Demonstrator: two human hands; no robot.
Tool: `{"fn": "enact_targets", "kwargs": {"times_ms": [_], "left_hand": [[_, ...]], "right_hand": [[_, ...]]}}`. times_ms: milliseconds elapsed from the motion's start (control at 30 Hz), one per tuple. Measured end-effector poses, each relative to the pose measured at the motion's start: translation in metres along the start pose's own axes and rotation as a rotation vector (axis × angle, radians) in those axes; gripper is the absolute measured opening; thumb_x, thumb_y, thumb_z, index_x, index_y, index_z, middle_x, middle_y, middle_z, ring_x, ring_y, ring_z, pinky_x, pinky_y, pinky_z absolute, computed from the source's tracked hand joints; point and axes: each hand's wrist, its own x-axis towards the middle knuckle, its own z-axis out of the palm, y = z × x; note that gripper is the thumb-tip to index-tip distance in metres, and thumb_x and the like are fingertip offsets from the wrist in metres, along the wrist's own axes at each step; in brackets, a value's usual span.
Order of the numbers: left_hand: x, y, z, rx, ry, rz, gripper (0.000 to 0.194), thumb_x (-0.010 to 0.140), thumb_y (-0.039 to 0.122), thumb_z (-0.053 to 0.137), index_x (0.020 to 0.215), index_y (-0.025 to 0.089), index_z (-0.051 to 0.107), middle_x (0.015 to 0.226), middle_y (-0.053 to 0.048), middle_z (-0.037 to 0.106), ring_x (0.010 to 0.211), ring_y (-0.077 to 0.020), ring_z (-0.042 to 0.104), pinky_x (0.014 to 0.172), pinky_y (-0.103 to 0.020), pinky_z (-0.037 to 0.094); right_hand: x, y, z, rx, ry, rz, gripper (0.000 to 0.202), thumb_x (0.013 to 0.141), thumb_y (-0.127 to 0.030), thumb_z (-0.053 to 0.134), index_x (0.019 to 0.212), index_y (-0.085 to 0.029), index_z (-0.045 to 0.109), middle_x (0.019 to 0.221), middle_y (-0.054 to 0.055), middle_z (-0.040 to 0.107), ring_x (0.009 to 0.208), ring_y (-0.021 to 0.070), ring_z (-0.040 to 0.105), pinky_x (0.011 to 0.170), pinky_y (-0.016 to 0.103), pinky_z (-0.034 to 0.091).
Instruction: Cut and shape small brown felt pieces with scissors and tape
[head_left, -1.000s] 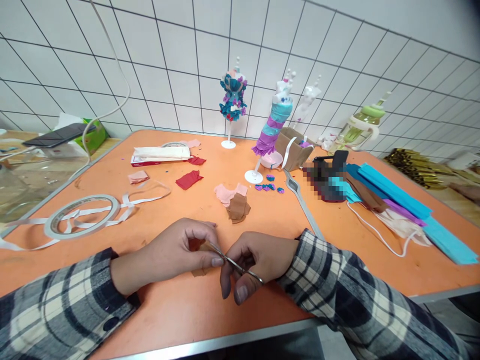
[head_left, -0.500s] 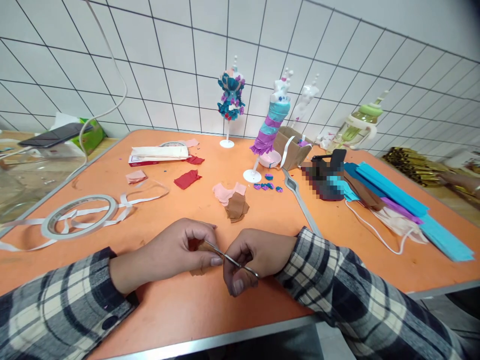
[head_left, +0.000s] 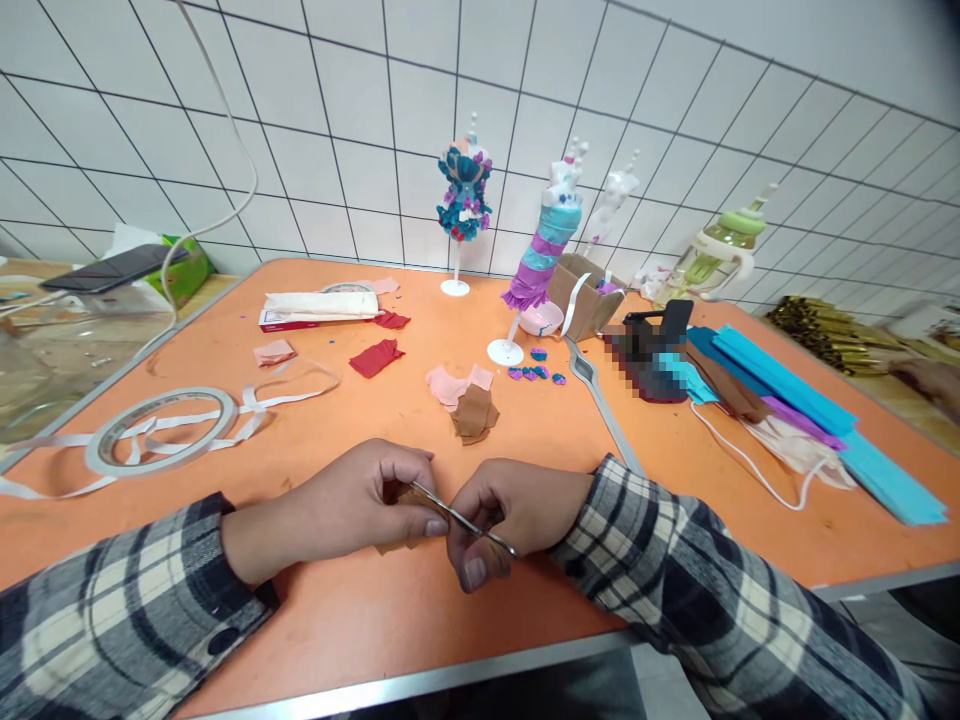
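"What's nearby?"
"Scraps (head_left: 474,414) just past the scissors (head_left: 466,522), tape (head_left: 228,410) off left."
"Held?"
"Left hand (head_left: 345,505) pinches brown paper (head_left: 397,547) by the blades; right hand (head_left: 517,505) grips the scissors."
"Hidden?"
"Most paper, by the left hand; a dark object (head_left: 645,350) is pixelated."

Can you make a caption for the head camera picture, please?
Left hand holding brown paper, right hand holding scissors, over an orange table.

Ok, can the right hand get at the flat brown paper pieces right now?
Probably yes: the flat brown paper pieces lie just beyond the right hand, nothing standing between, though it holds slim metal scissors.
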Motion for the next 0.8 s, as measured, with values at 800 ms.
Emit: {"fn": "enact_targets", "kwargs": {"times_ms": [800], "left_hand": [[0.0007,-0.002,0.0011,0.057,0.0,0.029,0.023,0.079,0.035,0.073,0.065,0.019,0.065,0.051,0.005,0.057,0.054,-0.0116,0.056,0.058,-0.023,0.048]], "right_hand": [[0.0023,0.0008,0.0001,-0.026,0.035,0.028,0.05,0.062,-0.057,0.085,0.076,-0.012,0.07,0.059,-0.004,0.059,0.051,0.0062,0.052,0.054,0.02,0.039]]}}
